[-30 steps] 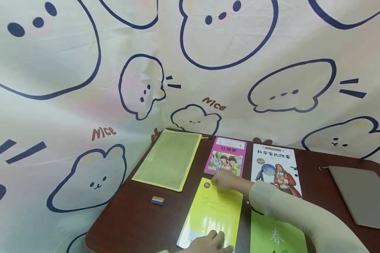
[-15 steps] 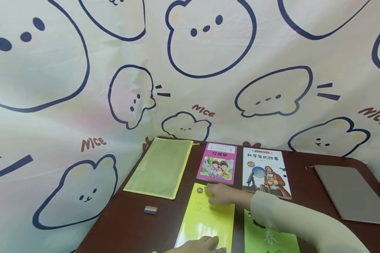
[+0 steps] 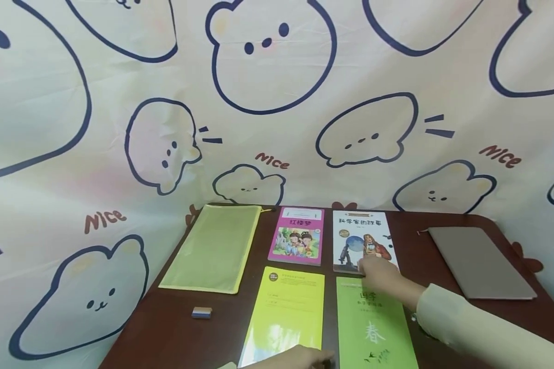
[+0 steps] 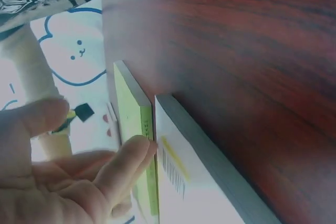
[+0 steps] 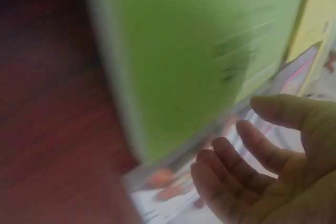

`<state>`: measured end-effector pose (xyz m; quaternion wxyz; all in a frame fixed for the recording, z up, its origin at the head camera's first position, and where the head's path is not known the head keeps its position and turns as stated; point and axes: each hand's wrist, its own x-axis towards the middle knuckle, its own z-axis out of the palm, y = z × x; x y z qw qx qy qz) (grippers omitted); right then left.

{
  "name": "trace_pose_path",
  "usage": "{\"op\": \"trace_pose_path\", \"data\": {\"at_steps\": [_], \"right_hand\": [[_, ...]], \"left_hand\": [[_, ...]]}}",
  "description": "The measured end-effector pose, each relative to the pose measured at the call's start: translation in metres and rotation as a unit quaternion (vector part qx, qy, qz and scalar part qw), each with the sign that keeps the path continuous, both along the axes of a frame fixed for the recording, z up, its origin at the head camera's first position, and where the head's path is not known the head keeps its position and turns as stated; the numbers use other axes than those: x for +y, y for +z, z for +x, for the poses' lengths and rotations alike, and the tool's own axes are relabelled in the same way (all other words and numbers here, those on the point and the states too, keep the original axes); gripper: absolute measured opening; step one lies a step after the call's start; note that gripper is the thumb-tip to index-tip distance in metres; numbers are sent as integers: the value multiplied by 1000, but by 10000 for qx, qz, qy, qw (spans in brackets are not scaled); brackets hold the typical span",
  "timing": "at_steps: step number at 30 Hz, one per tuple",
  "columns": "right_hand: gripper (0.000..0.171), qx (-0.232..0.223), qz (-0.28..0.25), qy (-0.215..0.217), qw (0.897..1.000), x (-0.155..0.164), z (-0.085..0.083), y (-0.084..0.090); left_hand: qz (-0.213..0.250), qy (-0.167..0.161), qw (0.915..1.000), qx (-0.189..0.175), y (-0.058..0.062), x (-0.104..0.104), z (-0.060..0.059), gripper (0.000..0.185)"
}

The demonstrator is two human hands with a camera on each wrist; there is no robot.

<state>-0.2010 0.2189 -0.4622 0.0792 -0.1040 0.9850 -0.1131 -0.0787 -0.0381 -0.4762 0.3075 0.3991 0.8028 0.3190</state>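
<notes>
- Background: a pale curtain with cartoon bears hangs behind my dark wooden table.
- Near row: the yellow book lies left, the green book right, both flat with a narrow gap between.
- Far row: the pink book lies left, the white book right.
- Sides: a mesh pouch at far left, an eraser nearer on that side, a grey notebook at right.
- My right hand: above the green book's far end, beside the white book; fingers loosely bent, thumb apart, nothing pinched. Contact cannot be told.
- My left hand: at the near end, beside the gap; thumb apart, fingers loosely extended, gripping nothing. Whether a fingertip touches a book is unclear.
- Handling, as I judge it: the green book should be moderately light, its cover flexible and smooth, the glossy yellow one more slippery; neither is fragile, though corners may crease. Best hold: opposite long edges, thumbs above.
</notes>
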Motion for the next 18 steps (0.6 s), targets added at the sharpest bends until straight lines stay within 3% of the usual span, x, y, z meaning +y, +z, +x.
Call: {"op": "trace_pose_path", "data": {"at_steps": [2,4,6,8,10,13,18], "right_hand": [[24,-145,93,-120,9998,11,2,0],[25,-256,158,-149,9994,18,4,-1],[24,-317,250,-73,9992,22,5,-1],[26,-365,237,-33,9990,25,4,-1],[27,-426,170,-7,9989,27,2,-1],[30,-603,42,-83,9981,30,-2,1],[36,-708,17,-287,9971,35,-6,9]], "left_hand": [[189,634,9932,-956,3,2,0,39],[414,1231,9765,-1718,5,4,1,38],[553,1719,9565,-2289,8,6,1,42],[810,2169,9278,-2926,13,8,1,42],[912,2405,9065,-3349,14,10,0,41],[1067,2691,8680,-4034,14,14,1,35],[1218,2883,8254,-4698,13,22,1,38]]}}
